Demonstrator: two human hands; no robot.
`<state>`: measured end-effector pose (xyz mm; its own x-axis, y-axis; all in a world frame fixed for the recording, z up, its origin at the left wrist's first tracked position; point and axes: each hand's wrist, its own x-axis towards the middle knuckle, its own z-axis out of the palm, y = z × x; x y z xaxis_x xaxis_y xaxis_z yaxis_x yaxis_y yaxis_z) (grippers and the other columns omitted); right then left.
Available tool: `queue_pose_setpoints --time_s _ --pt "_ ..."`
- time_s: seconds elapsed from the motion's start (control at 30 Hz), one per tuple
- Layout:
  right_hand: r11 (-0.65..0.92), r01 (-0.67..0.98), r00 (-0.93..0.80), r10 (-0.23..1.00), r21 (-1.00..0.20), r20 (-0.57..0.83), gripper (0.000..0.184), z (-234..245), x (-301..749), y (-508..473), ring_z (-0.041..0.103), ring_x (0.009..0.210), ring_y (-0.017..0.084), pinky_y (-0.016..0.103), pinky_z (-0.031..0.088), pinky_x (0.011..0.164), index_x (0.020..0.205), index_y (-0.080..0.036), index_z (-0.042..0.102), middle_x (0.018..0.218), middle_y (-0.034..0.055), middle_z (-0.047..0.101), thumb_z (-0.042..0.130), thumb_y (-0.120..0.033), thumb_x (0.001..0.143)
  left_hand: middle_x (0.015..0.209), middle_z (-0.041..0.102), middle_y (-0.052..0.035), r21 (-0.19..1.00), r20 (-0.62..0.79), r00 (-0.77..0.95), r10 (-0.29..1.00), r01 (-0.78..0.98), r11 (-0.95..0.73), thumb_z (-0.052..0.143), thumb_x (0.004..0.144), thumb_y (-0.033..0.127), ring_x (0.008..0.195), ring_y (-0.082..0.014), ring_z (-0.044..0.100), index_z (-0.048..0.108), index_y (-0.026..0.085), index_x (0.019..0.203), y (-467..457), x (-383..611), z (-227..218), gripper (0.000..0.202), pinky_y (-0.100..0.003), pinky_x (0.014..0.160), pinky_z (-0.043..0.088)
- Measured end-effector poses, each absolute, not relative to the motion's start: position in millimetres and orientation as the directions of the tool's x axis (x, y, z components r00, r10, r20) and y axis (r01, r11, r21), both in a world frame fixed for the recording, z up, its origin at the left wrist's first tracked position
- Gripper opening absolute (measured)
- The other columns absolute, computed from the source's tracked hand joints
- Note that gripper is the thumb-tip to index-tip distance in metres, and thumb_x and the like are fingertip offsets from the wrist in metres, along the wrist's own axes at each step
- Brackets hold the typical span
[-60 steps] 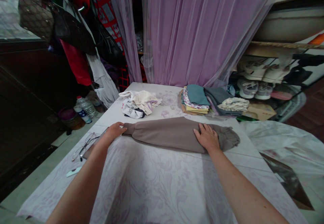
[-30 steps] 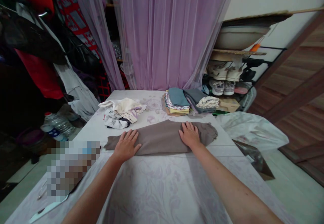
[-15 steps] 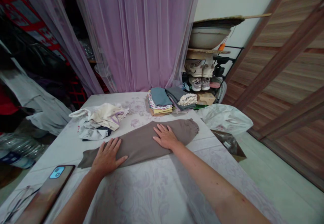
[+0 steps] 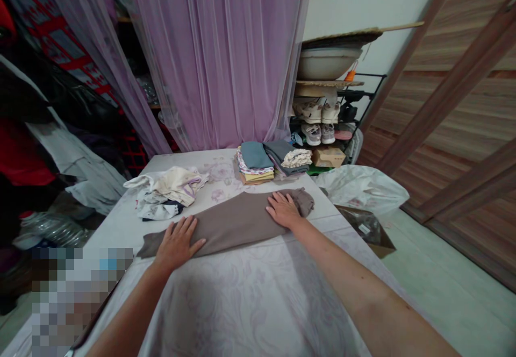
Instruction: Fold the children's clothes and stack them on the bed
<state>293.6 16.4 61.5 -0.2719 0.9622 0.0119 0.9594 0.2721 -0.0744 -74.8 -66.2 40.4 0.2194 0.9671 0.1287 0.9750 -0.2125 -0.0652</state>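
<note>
The left hand (image 4: 177,244) and right hand (image 4: 283,210) lie open and flat, fingers spread, gripping nothing, on a long folded taupe garment (image 4: 229,223) that runs across a lilac floral sheet (image 4: 242,303) (the near left corner is pixelated out). Just beyond sit a crumpled heap of pale laundry (image 4: 165,193), left, and a neat stack of folded clothes (image 4: 253,163), centre. A white plastic bag (image 4: 363,187) lies right; a sheer lilac curtain (image 4: 213,61) hangs farthest, beside a rack of shoes (image 4: 316,123).

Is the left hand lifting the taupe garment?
No, the left hand rests flat on the taupe garment, which lies on the floral sheet.
</note>
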Motion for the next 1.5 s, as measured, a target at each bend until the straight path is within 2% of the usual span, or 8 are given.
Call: queue_pose_setpoints --time_s 0.2,0.37,0.53,0.77,1.0,1.23,1.4,1.5 --pt "0.449 0.858 -0.449 0.892 -0.250 0.061 0.057 64 217 -24 0.022 0.146 0.025 0.053 0.011 0.117 0.148 -0.026 0.036 0.159 0.0084 0.027 0.028 -0.053 0.098 0.150 0.040 -0.0196 -0.066 0.029 0.121 0.992 0.991 -0.119 0.049 0.082 0.064 0.140 -0.0381 0.034 0.049 0.009 0.139 -63 -51 52 0.079 -0.058 0.113 0.022" --pt "0.503 0.825 -0.522 0.853 -0.257 -0.009 0.060 49 205 -40 0.020 0.146 0.025 0.054 0.010 0.116 0.148 -0.027 0.036 0.159 0.0083 0.027 0.032 -0.056 0.096 0.145 0.045 -0.0255 -0.032 0.200 0.090 0.976 0.996 -0.085 0.045 0.089 0.049 0.137 -0.0365 0.039 0.057 -0.001 0.128 -62 -27 33 0.065 -0.047 0.112 0.032" --pt "0.448 0.864 -0.462 0.887 -0.231 -0.006 0.057 46 240 -37 0.024 0.145 0.024 0.050 0.015 0.116 0.147 -0.025 0.039 0.157 0.0074 0.030 0.032 -0.052 0.097 0.142 0.051 -0.0209 0.061 0.338 0.143 0.930 0.983 -0.174 0.041 0.092 0.046 0.134 -0.0345 0.044 0.055 0.005 0.133 -67 -31 12 0.059 -0.048 0.109 0.036" --pt "0.455 0.878 -0.447 0.890 -0.146 0.087 0.053 34 261 -53 0.028 0.144 0.023 0.048 0.015 0.117 0.144 -0.025 0.044 0.156 0.0071 0.034 0.033 -0.048 0.098 0.146 0.048 -0.0130 -0.034 0.296 0.301 0.907 0.952 -0.304 0.038 0.094 0.050 0.136 -0.0315 0.042 0.049 0.016 0.140 -96 -54 12 0.058 -0.053 0.111 0.033" --pt "0.422 0.900 -0.407 0.903 -0.109 0.140 0.050 29 256 -57 0.034 0.140 0.024 0.049 0.019 0.115 0.141 -0.024 0.049 0.152 0.0076 0.040 0.034 -0.044 0.097 0.140 0.056 -0.0122 0.049 0.286 0.177 0.942 0.979 -0.199 0.039 0.095 0.045 0.134 -0.0310 0.045 0.056 0.017 0.134 -115 -62 27 0.051 -0.055 0.115 0.024" --pt "0.382 0.912 -0.330 0.900 -0.149 0.286 0.043 20 257 -64 0.047 0.130 0.025 0.046 0.028 0.111 0.128 -0.023 0.062 0.139 0.0082 0.056 0.034 -0.035 0.097 0.153 0.036 -0.0184 0.497 0.435 -0.478 0.763 0.834 0.239 0.037 0.094 0.035 0.144 -0.0328 0.027 0.045 0.014 0.141 -125 -84 28 0.052 -0.058 0.114 0.024" --pt "0.381 0.910 -0.318 0.894 -0.164 0.314 0.041 19 258 -63 0.051 0.127 0.024 0.043 0.031 0.109 0.123 -0.021 0.065 0.135 0.0082 0.059 0.035 -0.033 0.098 0.147 0.045 -0.0162 0.883 0.093 -0.754 0.650 0.364 0.296 0.042 0.092 0.034 0.135 -0.0288 0.042 0.041 0.015 0.142 -121 -109 30 0.053 -0.045 0.111 0.039" --pt "0.384 0.908 -0.318 0.891 -0.166 0.323 0.040 18 258 -63 0.051 0.126 0.024 0.043 0.031 0.109 0.123 -0.021 0.065 0.135 0.0084 0.060 0.036 -0.033 0.097 0.131 0.058 -0.0101 0.964 -0.238 -0.733 0.637 -0.100 0.245 0.039 0.095 0.028 0.111 -0.0177 0.062 0.044 0.022 0.136 -117 -121 44 0.042 -0.030 0.091 0.056"
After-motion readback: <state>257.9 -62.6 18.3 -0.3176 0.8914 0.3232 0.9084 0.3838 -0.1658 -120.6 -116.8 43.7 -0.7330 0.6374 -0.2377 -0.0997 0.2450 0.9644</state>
